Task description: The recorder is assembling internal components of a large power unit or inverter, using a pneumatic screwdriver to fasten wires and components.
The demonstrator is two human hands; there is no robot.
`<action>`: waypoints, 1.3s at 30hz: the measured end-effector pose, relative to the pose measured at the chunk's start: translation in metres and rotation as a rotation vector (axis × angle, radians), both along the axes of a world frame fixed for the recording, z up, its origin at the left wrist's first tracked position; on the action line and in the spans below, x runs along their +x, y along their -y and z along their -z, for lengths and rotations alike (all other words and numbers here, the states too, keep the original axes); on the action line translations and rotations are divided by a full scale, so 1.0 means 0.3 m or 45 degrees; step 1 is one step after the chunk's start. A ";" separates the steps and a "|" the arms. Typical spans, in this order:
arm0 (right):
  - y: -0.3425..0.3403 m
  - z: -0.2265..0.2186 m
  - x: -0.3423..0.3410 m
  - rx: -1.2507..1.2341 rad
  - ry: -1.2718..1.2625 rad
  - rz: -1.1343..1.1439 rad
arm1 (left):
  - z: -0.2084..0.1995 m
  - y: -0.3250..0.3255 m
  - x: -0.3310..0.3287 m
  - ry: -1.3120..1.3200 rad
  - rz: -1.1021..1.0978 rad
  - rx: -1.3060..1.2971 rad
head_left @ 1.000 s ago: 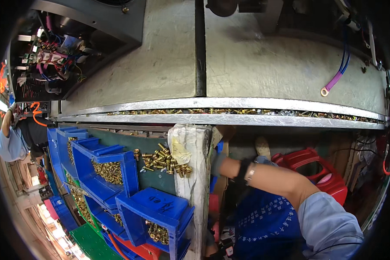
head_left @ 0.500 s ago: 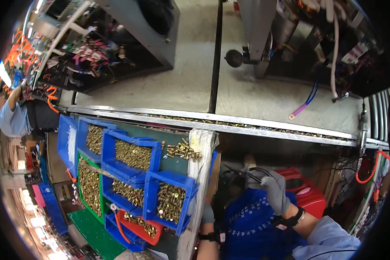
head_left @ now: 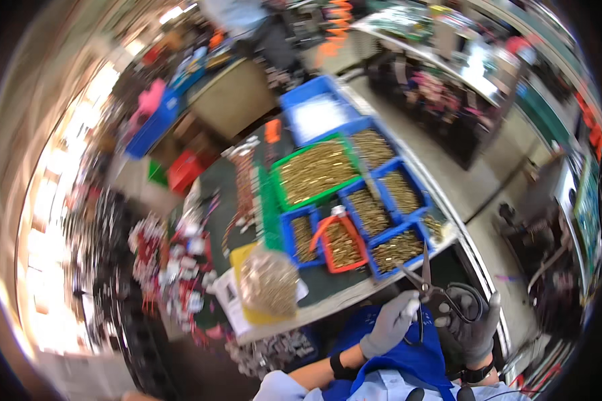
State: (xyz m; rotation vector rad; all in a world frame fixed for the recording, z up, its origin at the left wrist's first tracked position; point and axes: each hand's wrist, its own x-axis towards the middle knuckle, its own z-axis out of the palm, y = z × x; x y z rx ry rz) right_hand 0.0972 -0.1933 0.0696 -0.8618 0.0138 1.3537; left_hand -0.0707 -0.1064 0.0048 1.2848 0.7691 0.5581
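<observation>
A pair of scissors with black loop handles is spread apart in front of my body, blades pointing away over the table's edge. My left hand, in a grey-white glove, has its fingers closed at one handle near the pivot. My right hand, in a darker grey glove, is curled at the other handle loop, its thumb raised. Just beyond the blades sits a blue bin of small brass-coloured parts. A red-orange container of similar parts stands to its left.
More blue bins and a green tray of brass parts cover the table's right side. A clear bag lies on a yellow tray at the near edge. Bundles of wires lie farther left. A metal rail runs along the right.
My view has swung left, bringing the whole table into sight. My left hand has come up from beside the table to the scissors. The scissors now point away, blades spread.
</observation>
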 end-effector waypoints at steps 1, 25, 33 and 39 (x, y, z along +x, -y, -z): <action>-0.062 -0.016 -0.009 0.026 0.016 -0.110 | -0.033 -0.019 -0.028 -0.010 -0.126 -0.113; -0.551 0.001 -0.468 0.052 1.032 -1.069 | 0.112 -0.715 -0.827 -0.884 -0.290 0.775; -0.621 0.074 -0.511 0.241 0.386 -1.089 | -0.184 -0.378 -0.866 -0.819 -0.582 0.799; -0.726 0.211 -0.726 0.202 1.143 -1.695 | -0.395 -0.077 -0.876 -1.133 -0.895 0.833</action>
